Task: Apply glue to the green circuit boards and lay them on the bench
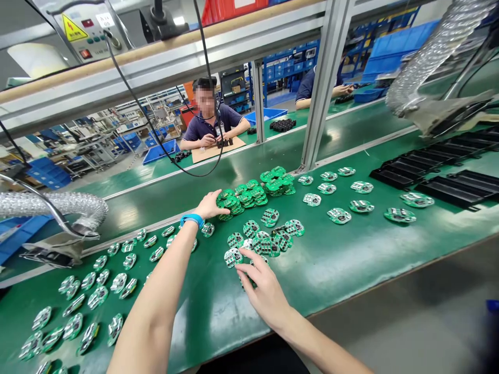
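"Where is your left hand (208, 205) reaching?"

"You're holding it open, with your fingertips touching the stacked green circuit boards (239, 200) at centre frame."

"And your right hand (263, 288)?"

"You're curving it over the loose heap of boards (267, 241) just below, nearer than your left. I can't tell whether it's gripping one."

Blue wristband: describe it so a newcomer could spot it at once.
On the green belt, two bare arms reach over circuit boards. The blue wristband circles the wrist of the arm entering from the view's left; the other wrist is bare.
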{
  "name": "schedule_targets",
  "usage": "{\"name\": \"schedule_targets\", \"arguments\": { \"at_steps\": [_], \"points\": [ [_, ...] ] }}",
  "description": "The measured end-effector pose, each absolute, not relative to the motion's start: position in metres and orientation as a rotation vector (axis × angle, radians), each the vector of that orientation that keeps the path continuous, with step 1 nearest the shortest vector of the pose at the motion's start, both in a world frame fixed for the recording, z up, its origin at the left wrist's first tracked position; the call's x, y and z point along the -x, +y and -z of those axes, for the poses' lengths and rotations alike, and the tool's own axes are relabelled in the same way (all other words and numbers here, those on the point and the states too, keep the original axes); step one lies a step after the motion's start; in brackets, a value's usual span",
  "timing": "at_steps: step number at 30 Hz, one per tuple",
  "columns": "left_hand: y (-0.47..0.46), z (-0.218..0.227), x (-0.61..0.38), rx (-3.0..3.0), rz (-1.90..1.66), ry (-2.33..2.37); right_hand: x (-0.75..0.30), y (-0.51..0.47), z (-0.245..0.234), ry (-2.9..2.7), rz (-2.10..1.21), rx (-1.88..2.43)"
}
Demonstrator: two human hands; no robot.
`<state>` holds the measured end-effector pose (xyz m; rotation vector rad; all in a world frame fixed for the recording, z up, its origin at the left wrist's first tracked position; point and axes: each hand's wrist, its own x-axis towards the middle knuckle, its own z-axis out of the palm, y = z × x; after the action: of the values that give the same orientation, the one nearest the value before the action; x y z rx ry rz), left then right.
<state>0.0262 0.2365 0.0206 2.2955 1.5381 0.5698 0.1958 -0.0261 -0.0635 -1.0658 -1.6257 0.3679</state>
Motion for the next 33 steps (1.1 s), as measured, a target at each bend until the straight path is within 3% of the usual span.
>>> {"name": "schedule_targets", "arguments": {
  "at_steps": [6,11,16,19,28,33],
  "points": [
    [0.223,-0.042,-0.031,-2.034,-0.844,1.523,-0.194,-0.026,0.065,-1.59,-0.395,1.034],
    [0.135,-0.048,-0.044,-1.76,-0.911,1.217,-0.203,-0.027,0.058,-1.332,-0.509,1.064],
    [0.023,-0.025,-0.052,-1.096,-0.68,0.901,-0.216,-0.025,0.033,-0.942,-1.136,0.964],
    [-0.007,-0.016,-0.058,-1.015,-0.664,0.893,-0.216,-0.029,0.019,-0.762,-1.427,0.91],
    [-0.031,-0.002,-0.086,-1.496,-1.074,1.205,-0.2,-0.04,0.018,-0.617,-1.198,0.89],
    [-0.037,0.006,-0.091,-1.588,-1.088,1.236,-0.199,-0.044,0.027,-0.631,-1.124,0.896]
  ]
}}
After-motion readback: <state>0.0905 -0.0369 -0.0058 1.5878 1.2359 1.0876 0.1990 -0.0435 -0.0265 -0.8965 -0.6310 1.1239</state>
